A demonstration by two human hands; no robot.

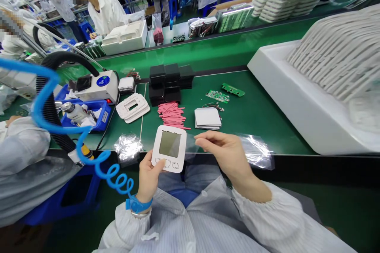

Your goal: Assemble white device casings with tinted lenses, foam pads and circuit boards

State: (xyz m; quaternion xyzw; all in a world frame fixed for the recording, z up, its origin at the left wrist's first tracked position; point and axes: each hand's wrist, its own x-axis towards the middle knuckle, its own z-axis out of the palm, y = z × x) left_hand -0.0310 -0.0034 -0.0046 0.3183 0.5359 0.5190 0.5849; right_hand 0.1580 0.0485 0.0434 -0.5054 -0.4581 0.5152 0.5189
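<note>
My left hand is closed on a white device housing with a grey display and outlined button openings, its thumb lying on the front near the lower edge. To the right of the housing, my right hand pinches a thin clear film between thumb and fingertips. The film reaches back toward the housing's right side; whether it touches there I cannot tell. Pink strips lie in a pile just beyond the housing. A stack of white-faced flat panels sits beyond my right hand.
Black blocks, green circuit boards and white covers lie on the green bench. Clear plastic wrap overhangs the front edge. A white foam box stands right. A coiled blue hose crosses the left. Co-workers sit nearby.
</note>
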